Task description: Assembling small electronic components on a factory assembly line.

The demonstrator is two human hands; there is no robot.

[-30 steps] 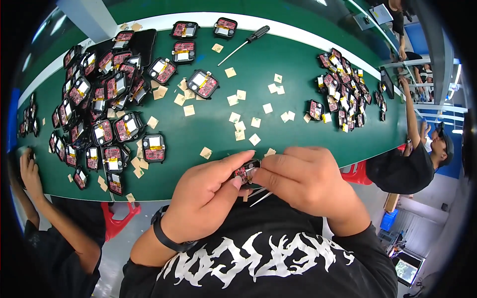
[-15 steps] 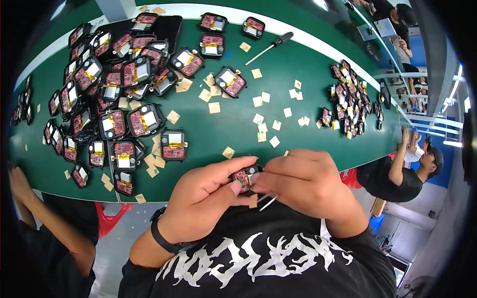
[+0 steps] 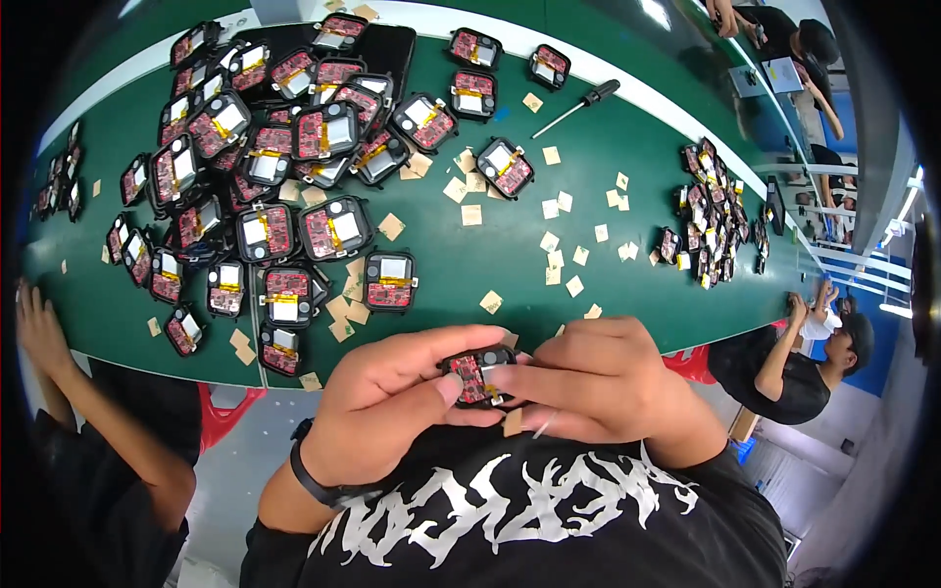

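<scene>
A small black-cased device [image 3: 468, 378] with a red circuit board and a pale battery sits in my left hand [image 3: 387, 387]. The thumb presses on the board and the other fingers curl round the case. My right hand [image 3: 600, 382] is closed, its fingertips touching the battery side of the device. From under those fingers pokes a blurred, thin pale tool [image 3: 545, 423]; its kind is hard to make out. A tan square of paper [image 3: 513, 422] shows just below the device, near the right fingertips. The fingers hide part of the device.
Similar open devices [image 3: 326, 131] lie heaped on the green table [image 3: 441, 265] at the left, with another pile [image 3: 714, 211] at the far right. Loose tan squares [image 3: 471, 215] and a screwdriver [image 3: 576, 108] lie between. Co-workers' arms [image 3: 108, 412] show at the left, a person [image 3: 784, 358] at the right.
The view has shifted, so the table's things appear farther right. The device is tilted differently and shows more of its board and battery. Both hands stay on it.
</scene>
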